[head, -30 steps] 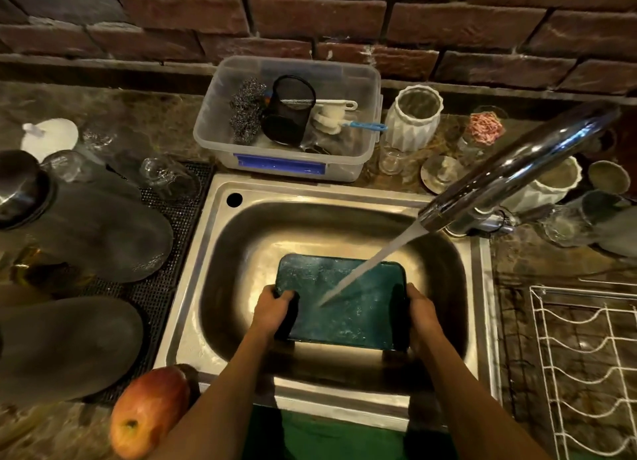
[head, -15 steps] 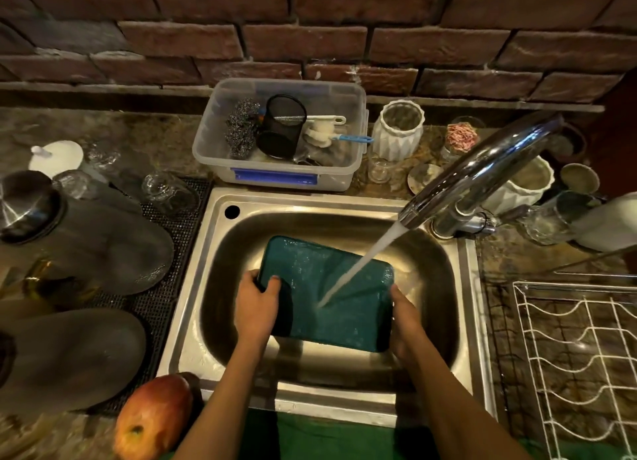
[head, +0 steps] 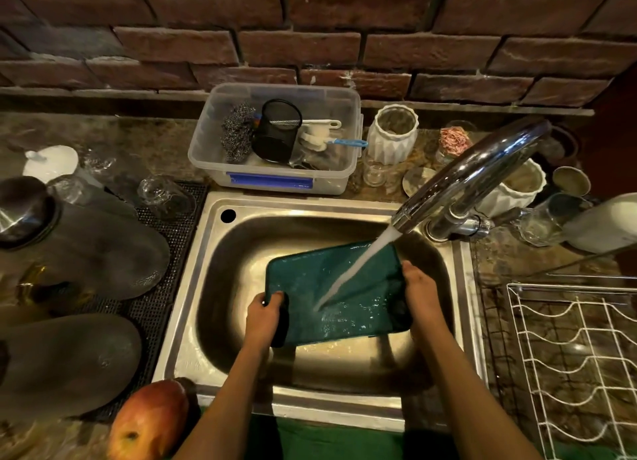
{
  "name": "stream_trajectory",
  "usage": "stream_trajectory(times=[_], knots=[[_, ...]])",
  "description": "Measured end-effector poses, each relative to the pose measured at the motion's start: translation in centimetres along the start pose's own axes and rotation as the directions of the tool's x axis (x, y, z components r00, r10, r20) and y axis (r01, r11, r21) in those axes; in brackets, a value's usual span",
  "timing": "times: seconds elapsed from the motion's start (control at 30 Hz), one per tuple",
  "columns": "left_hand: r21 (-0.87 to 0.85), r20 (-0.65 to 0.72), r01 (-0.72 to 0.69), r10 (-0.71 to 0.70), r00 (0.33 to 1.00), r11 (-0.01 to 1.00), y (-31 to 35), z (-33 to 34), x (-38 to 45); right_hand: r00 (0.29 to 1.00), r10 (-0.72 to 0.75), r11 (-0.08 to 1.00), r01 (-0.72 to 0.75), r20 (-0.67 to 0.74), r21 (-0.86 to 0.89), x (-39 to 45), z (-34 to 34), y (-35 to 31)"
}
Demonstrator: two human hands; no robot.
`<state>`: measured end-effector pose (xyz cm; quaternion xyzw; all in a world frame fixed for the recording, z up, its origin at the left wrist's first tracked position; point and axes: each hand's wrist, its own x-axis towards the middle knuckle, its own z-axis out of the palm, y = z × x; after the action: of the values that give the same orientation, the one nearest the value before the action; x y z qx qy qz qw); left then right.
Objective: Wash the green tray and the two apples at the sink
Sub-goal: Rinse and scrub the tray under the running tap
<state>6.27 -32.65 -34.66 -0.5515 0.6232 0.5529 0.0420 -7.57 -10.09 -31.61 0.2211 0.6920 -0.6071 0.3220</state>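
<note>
The green tray [head: 310,280] is held over the steel sink [head: 241,253], tilted with its right end higher. Water from the chrome faucet [head: 472,173] streams onto its middle. My left hand [head: 263,318] grips the tray's left end, fingers curled over the rim. My right hand [head: 418,289] grips the right end. One red-yellow apple [head: 148,421] lies on the counter at the sink's front left corner. A second apple is not in view.
A clear plastic bin [head: 275,180] with scourers and brushes stands behind the sink. Dark plates [head: 86,253] and upturned glasses lie on the mat at left. White ribbed jars [head: 391,135] and cups crowd the back right. A white wire rack [head: 579,356] sits at right.
The tray has tilted the other way: its right end rose and its left end dropped, both hands still gripping. The water now lands on the tray's middle.
</note>
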Motion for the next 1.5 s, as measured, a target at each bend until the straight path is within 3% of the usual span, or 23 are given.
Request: stream_trajectory(times=[0.17,0.4,0.7,1.2,1.37,1.5], knots=[[0.074,0.017,-0.012,0.011,1.000,0.997,0.9,0.4,-0.2,0.997,0.040,0.999,-0.039,-0.062,0.012,0.5,-0.4,-0.5],[0.139,-0.080,-0.206,0.219,0.973,0.969,2.6,-0.1,-1.4,0.985,0.171,0.984,-0.170,0.004,-0.055,0.7,-0.2,1.1],[0.075,-0.149,-0.368,0.375,0.915,0.927,3.4,-1.1,-2.4,0.988,0.120,0.978,-0.135,0.102,0.157,-0.9,0.1,1.4],[-0.181,-0.006,-0.088,0.088,0.996,0.980,1.4,1.8,-2.1,0.982,-0.188,0.981,0.189,-0.030,0.039,-4.2,-1.6,-2.5],[-0.165,0.053,0.005,0.004,0.999,0.986,1.3,2.9,-2.1,0.978,-0.201,0.980,0.200,-0.056,-0.015,-4.5,-1.7,-3.6],[-0.032,0.029,0.038,-0.037,0.999,0.999,1.2,2.8,-1.7,0.985,-0.159,0.987,0.157,-0.063,-0.029,-3.5,-2.2,-3.2]])
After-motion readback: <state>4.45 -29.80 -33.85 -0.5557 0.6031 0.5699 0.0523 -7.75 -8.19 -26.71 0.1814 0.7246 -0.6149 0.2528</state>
